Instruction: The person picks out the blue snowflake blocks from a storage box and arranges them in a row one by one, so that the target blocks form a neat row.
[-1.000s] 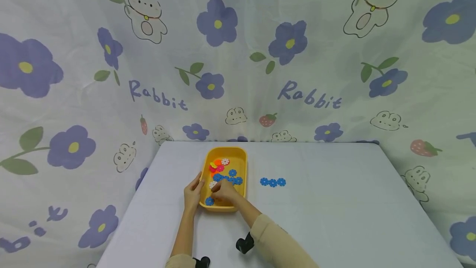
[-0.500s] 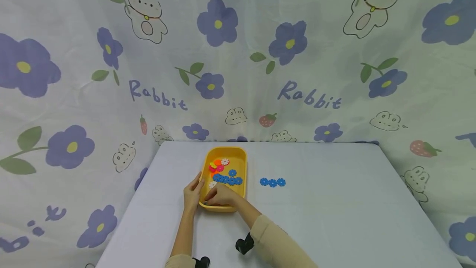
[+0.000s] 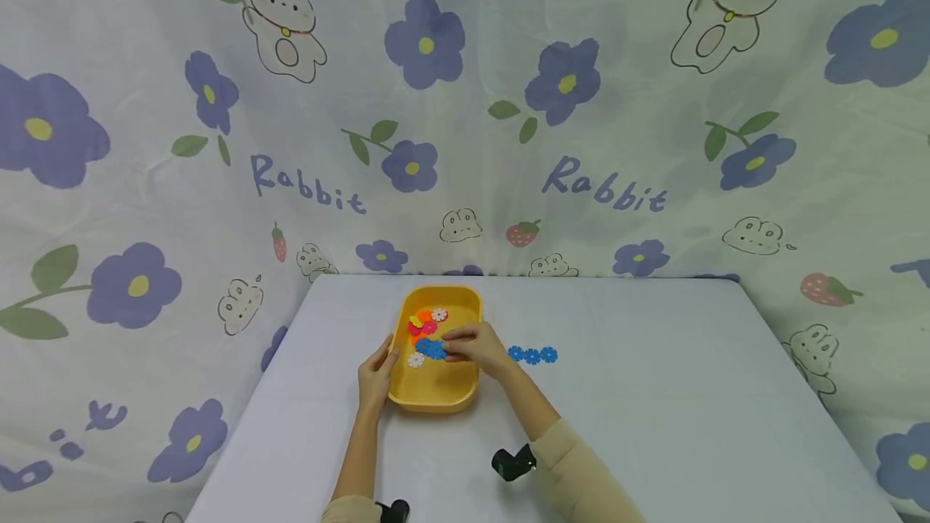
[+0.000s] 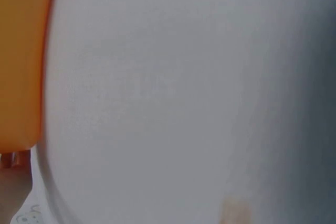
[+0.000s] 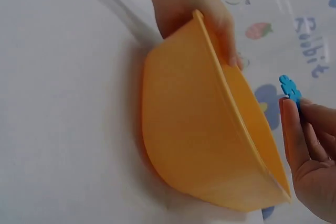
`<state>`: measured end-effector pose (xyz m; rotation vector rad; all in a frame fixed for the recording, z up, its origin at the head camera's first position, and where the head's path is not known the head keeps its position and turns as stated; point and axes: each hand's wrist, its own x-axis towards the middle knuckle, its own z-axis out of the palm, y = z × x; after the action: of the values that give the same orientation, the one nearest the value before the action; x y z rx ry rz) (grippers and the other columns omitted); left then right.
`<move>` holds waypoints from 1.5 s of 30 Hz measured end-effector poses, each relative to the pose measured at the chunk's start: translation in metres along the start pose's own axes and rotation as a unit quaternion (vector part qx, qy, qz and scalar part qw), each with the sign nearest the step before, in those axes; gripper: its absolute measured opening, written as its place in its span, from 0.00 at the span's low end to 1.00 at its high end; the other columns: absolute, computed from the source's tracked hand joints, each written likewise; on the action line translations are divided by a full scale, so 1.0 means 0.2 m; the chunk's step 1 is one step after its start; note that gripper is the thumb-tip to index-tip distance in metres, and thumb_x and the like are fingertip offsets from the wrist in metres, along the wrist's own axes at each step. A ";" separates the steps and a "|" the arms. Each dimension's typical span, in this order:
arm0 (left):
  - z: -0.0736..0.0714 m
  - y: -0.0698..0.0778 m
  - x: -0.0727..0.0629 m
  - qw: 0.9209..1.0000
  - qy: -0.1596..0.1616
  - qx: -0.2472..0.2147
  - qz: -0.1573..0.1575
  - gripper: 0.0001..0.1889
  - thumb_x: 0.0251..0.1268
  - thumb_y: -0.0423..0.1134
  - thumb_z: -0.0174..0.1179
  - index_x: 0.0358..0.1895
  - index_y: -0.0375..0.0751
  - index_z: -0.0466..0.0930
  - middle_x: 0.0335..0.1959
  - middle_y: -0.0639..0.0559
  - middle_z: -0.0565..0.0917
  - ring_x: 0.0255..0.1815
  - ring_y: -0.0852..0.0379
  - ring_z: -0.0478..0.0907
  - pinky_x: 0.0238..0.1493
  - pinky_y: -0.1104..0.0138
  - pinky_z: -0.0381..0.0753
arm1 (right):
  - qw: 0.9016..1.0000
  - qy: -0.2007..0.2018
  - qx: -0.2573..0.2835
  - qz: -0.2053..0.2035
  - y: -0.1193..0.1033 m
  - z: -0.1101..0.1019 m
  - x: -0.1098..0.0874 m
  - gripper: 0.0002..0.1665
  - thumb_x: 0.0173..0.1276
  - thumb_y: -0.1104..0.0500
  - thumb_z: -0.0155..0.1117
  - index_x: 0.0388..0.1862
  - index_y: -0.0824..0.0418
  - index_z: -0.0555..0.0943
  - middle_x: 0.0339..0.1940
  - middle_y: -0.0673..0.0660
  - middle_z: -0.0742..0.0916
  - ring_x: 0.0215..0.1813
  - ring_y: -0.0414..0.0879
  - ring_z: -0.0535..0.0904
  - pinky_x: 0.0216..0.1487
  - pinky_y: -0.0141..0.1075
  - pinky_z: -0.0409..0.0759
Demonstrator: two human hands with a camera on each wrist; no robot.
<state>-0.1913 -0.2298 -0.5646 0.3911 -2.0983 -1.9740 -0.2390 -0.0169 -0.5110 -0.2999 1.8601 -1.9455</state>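
Observation:
My left hand (image 3: 374, 378) grips the left rim of a yellow plastic tub (image 3: 436, 395), its thumb over the rim in the right wrist view. Over the tub's right side, my right hand (image 3: 479, 345) pinches a blue flower-shaped plastic disc (image 5: 290, 88) between thumb and fingers, raised above the rim. Inside the tub, several blue flower discs (image 3: 429, 347) lie partly hidden by that hand. Beside them are white discs (image 3: 416, 360), a pink disc (image 3: 430, 328), a yellow one (image 3: 416, 321) and orange ones (image 3: 425, 316).
To the tub's right, 3 blue flower discs (image 3: 533, 356) form a row on the white table (image 3: 654, 394). Behind the table hangs a curtain (image 3: 494, 184) printed with flowers and rabbits. A black wrist camera (image 3: 513, 463) sticks out beside the right sleeve.
My right hand has picked a blue flower disc from the tub's near left corner and moved up and right with it. My left hand stays on the rim.

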 end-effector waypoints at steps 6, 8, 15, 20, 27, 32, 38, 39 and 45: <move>0.00 0.00 0.00 1.000 -0.001 0.003 -0.009 0.24 0.68 0.39 0.56 0.65 0.36 0.68 0.67 0.42 0.67 0.70 0.47 0.59 0.61 0.70 0.67 | 0.996 0.087 0.021 -0.029 0.01 -0.23 -0.08 0.16 0.62 0.67 0.64 0.47 0.77 0.80 0.40 0.65 0.86 0.36 0.52 0.86 0.43 0.41 0.85; -0.01 0.00 0.00 1.000 -0.002 0.005 -0.011 0.24 0.68 0.40 0.55 0.65 0.36 0.68 0.67 0.42 0.67 0.70 0.47 0.59 0.61 0.70 0.66 | 0.993 0.117 0.015 -0.030 0.03 -0.32 -0.12 0.16 0.62 0.68 0.64 0.47 0.76 0.80 0.40 0.64 0.86 0.34 0.47 0.86 0.41 0.37 0.85; -0.02 0.01 0.00 1.000 -0.009 0.005 -0.012 0.24 0.69 0.39 0.54 0.65 0.34 0.66 0.68 0.42 0.65 0.72 0.46 0.56 0.62 0.70 0.64 | 0.986 0.167 -0.007 -0.025 0.09 -0.64 -0.27 0.19 0.63 0.73 0.59 0.52 0.80 0.75 0.48 0.71 0.82 0.39 0.47 0.85 0.45 0.36 0.84; -0.02 0.01 0.00 1.000 -0.002 0.007 -0.007 0.23 0.69 0.38 0.55 0.65 0.34 0.67 0.67 0.41 0.67 0.70 0.47 0.59 0.60 0.77 0.66 | 0.976 0.211 -0.044 0.006 0.15 -0.79 -0.36 0.18 0.63 0.74 0.57 0.52 0.82 0.74 0.51 0.76 0.79 0.43 0.54 0.84 0.45 0.36 0.84; -0.02 0.00 0.00 1.000 0.000 0.003 0.003 0.23 0.68 0.37 0.55 0.64 0.33 0.68 0.66 0.41 0.68 0.70 0.48 0.60 0.59 0.79 0.67 | 0.967 0.241 -0.074 0.039 0.22 -0.84 -0.40 0.17 0.62 0.74 0.58 0.49 0.83 0.75 0.49 0.77 0.80 0.40 0.52 0.85 0.42 0.34 0.85; -0.01 0.00 0.00 1.000 -0.001 0.004 0.002 0.23 0.68 0.37 0.55 0.64 0.33 0.68 0.66 0.41 0.68 0.70 0.48 0.60 0.60 0.76 0.67 | 0.964 0.257 -0.054 0.047 0.24 -0.83 -0.39 0.17 0.61 0.74 0.60 0.48 0.83 0.75 0.45 0.76 0.82 0.35 0.48 0.85 0.40 0.34 0.85; 0.00 0.10 -0.05 1.000 -0.008 0.002 -0.006 0.22 0.69 0.34 0.53 0.64 0.31 0.66 0.66 0.39 0.67 0.71 0.45 0.58 0.62 0.70 0.64 | 0.960 0.262 -0.091 0.038 0.25 -0.83 -0.39 0.14 0.62 0.74 0.59 0.46 0.82 0.77 0.46 0.77 0.81 0.35 0.49 0.85 0.37 0.33 0.85; 0.00 0.12 -0.06 1.000 -0.011 0.002 -0.006 0.22 0.69 0.33 0.53 0.64 0.30 0.66 0.66 0.39 0.66 0.71 0.44 0.58 0.62 0.69 0.64 | 0.959 0.261 -0.100 0.037 0.25 -0.83 -0.39 0.14 0.62 0.74 0.59 0.46 0.82 0.78 0.45 0.76 0.81 0.34 0.49 0.85 0.37 0.33 0.85; 0.00 0.17 -0.08 1.000 -0.016 -0.001 -0.006 0.22 0.69 0.31 0.52 0.64 0.28 0.65 0.66 0.39 0.66 0.71 0.44 0.57 0.62 0.70 0.63 | 0.951 0.263 -0.161 0.038 0.24 -0.84 -0.39 0.13 0.61 0.71 0.61 0.43 0.79 0.80 0.40 0.71 0.84 0.30 0.46 0.84 0.35 0.33 0.85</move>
<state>-0.1767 -0.2221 -0.5313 0.3748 -2.1176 -2.0034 -0.2356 0.1675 -0.5609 0.2236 2.4888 -1.7785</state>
